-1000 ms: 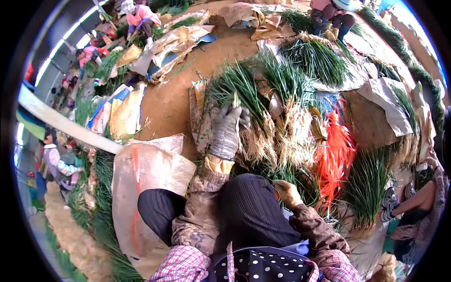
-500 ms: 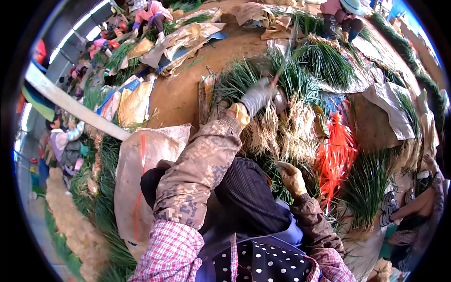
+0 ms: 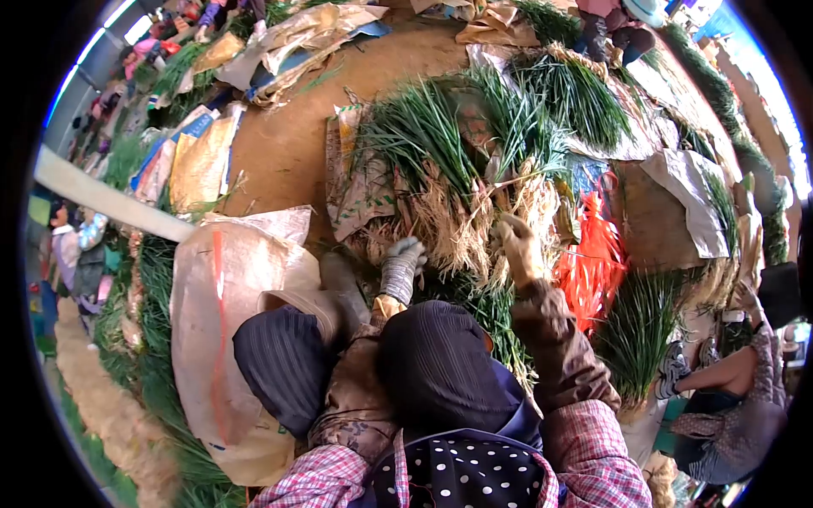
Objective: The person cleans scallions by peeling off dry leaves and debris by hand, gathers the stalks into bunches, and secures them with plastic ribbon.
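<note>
Green leafy stalks (image 3: 432, 127) with pale, stringy roots (image 3: 453, 233) lie in bunches in front of my knees. My left hand (image 3: 402, 262), in a grey and yellow glove, is low beside the left edge of the roots with its fingers curled; what they hold, if anything, is hidden. Against the right part of the roots is my right hand (image 3: 521, 245), in a yellowish glove, its fingers bent together. Whatever is between them is too small to name. Red plastic strips (image 3: 593, 262) lie right of that hand.
A large pale sack (image 3: 229, 330) lies left of my knees, near a curved white bar (image 3: 110, 199). More green bunches (image 3: 639, 339) lie at the right. One person (image 3: 737, 398) sits at the lower right, another (image 3: 614, 25) at the top right. Folded sacks (image 3: 203, 161) lie left.
My left hand has come back from above the leaves to the lower left of the roots. My right hand has moved up against the roots. The view has shifted.
</note>
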Available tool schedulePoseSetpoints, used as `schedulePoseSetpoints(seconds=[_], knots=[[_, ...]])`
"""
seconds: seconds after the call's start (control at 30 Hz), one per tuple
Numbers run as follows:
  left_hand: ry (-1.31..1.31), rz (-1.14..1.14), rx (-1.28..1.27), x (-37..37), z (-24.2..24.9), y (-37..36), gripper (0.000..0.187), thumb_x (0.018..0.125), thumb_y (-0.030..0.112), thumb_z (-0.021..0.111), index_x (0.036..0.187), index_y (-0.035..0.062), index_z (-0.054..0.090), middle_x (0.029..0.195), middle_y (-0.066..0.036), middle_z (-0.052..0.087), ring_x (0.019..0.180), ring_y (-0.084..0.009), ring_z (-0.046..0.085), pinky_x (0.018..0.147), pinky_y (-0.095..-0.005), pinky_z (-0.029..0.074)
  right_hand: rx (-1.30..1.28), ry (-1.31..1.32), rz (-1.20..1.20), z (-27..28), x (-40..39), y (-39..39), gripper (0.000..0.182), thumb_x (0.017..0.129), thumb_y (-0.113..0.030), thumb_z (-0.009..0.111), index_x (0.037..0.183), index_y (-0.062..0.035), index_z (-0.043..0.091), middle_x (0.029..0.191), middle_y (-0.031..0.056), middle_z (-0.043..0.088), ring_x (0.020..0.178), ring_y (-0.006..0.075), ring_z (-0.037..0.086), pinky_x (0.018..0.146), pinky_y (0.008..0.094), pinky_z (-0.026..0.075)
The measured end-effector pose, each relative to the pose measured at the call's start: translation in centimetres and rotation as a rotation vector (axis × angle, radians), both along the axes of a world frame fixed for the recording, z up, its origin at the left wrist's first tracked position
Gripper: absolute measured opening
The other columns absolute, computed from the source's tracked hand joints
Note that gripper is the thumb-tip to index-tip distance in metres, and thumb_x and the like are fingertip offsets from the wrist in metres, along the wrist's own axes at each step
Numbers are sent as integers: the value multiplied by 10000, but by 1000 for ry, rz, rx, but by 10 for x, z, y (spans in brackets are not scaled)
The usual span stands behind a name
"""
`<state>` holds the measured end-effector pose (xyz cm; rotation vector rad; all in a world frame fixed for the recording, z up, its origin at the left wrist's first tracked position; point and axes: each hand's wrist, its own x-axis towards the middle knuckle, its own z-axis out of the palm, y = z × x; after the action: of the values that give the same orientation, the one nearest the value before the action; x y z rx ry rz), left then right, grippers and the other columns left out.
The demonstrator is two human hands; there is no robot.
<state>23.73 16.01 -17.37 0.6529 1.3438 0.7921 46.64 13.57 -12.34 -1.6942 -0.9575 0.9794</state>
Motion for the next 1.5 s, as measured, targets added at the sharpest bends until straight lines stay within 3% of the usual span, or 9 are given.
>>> schedulePoseSetpoints(seconds=[0.17, 0.53, 0.6, 0.67, 0.8, 0.93, 1.13, 1.27, 1.5], knots=[[-224, -83, 96, 30, -1, 17, 341, 891, 163, 586, 1198, 23, 531, 959, -43, 648, 749, -117, 622, 642, -237, 494, -147, 574, -257, -18, 33, 93, 217, 929, -220, 532, 1024, -27, 562, 727, 49, 619, 510, 87, 491, 416, 204, 378], [-308, 22, 81, 39, 3, 44, 288, 898, 126, 573, 1158, 8, 540, 898, -117, 659, 588, -107, 597, 531, -213, 509, -288, -18, -34, -47, 10, -71, 240, 848, -178, 584, 678, -10, 596, 542, 23, 505, 494, 95, 453, 481, 264, 392], [-290, 35, 70, 39, 3, 45, 291, 897, 126, 574, 1159, 4, 539, 895, -116, 659, 578, -105, 595, 525, -210, 510, -124, -871, 492, -111, 56, -163, 254, 834, -181, 552, 625, -36, 555, 570, 135, 567, 522, 212, 576, 502, 328, 448], [-312, 42, 61, 37, 5, 43, 301, 896, 131, 576, 1164, 0, 534, 892, -99, 650, 585, -94, 582, 533, -200, 500, -1188, -1050, 1329, -74, 47, -211, 314, 882, -284, 441, 935, -85, 678, 986, 158, 657, 895, 279, 642, 772, 384, 509], [-322, 51, 63, 38, 10, 42, 303, 892, 124, 580, 1156, -17, 530, 847, -60, 629, 594, -80, 551, 541, -190, 474, -1242, -748, 1674, -59, 64, -260, 393, 891, -358, 443, 1094, -83, 637, 1152, 120, 616, 1088, 278, 579, 873, 441, 472], [-264, 20, 87, 41, 19, 38, 299, 892, 114, 575, 1153, -26, 533, 874, -75, 640, 605, -81, 560, 550, -202, 485, -232, -1019, 686, -47, 43, -96, 197, 820, -248, 590, 715, -82, 599, 585, 141, 576, 537, 294, 583, 487, 391, 477], [-261, 36, 103, 41, 24, 34, 324, 904, 166, 568, 1176, -7, 539, 910, -67, 656, 656, -100, 598, 593, -231, 488, -406, -676, -28, -41, 28, 126, 289, 875, -351, 608, 897, -67, 659, 707, 43, 631, 523, 130, 524, 475, 297, 434], [-297, 55, 118, 38, 32, 31, 323, 904, 169, 564, 1180, 2, 538, 912, -67, 658, 654, -103, 599, 597, -230, 480, -182, -181, 39, -16, 31, 116, 262, 834, -310, 669, 820, -50, 644, 530, -16, 543, 398, 65, 428, 390, 234, 395], [-346, 77, 73, 33, 22, 35, 342, 890, 143, 587, 1176, -31, 519, 865, -64, 638, 579, -82, 561, 511, -192, 460, -258, -1182, 656, -56, 72, -111, 240, 771, -245, 555, 607, -85, 624, 555, 80, 574, 470, 241, 568, 469, 364, 484]])
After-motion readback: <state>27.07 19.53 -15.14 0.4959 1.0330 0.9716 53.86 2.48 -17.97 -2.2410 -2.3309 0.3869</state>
